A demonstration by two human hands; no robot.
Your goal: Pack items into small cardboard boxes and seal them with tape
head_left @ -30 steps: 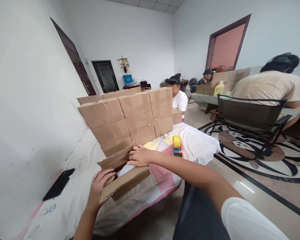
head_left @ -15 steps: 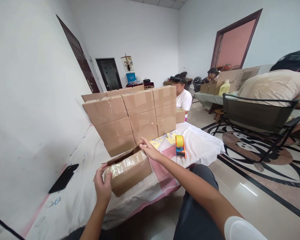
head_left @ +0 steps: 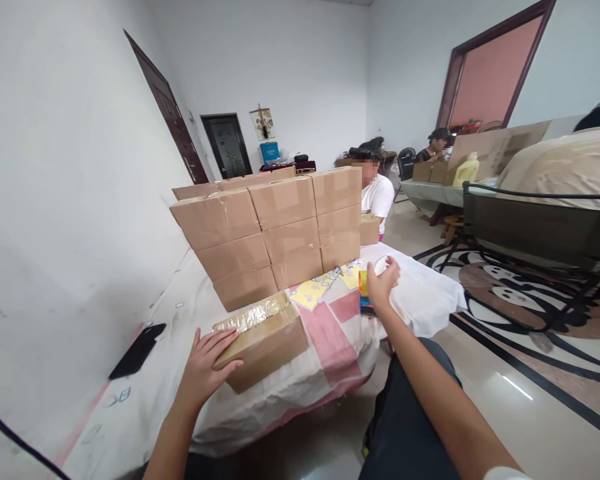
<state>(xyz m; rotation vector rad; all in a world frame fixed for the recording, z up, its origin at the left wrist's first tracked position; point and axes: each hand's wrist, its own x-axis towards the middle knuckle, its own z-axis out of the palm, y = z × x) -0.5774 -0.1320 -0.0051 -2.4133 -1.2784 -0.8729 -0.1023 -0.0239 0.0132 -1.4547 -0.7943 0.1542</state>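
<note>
A small cardboard box point(head_left: 270, 353) sits on the cloth-covered table with its top flaps point(head_left: 260, 327) folded down; shiny clear tape lies along the far flap. My left hand point(head_left: 207, 363) lies on the box's left end, fingers stretched out over the flap and thumb along the near side. Over by the tape dispenser point(head_left: 364, 303), yellow with orange and blue parts, is my right hand point(head_left: 384, 283). Its fingers are bent but apart, and the hand covers part of the dispenser. Whether it touches the dispenser is hard to see.
Stacked closed cardboard boxes point(head_left: 275, 230) form a wall just behind the box. A black phone-like slab point(head_left: 137, 351) lies at the left. Across the table sits a person in a white shirt point(head_left: 379, 198). A folding chair point(head_left: 540, 230) stands at the right.
The box's flaps have gone from raised to folded down. My left hand now lies on top. My right hand has left the box's far corner and moved right to the tape dispenser.
</note>
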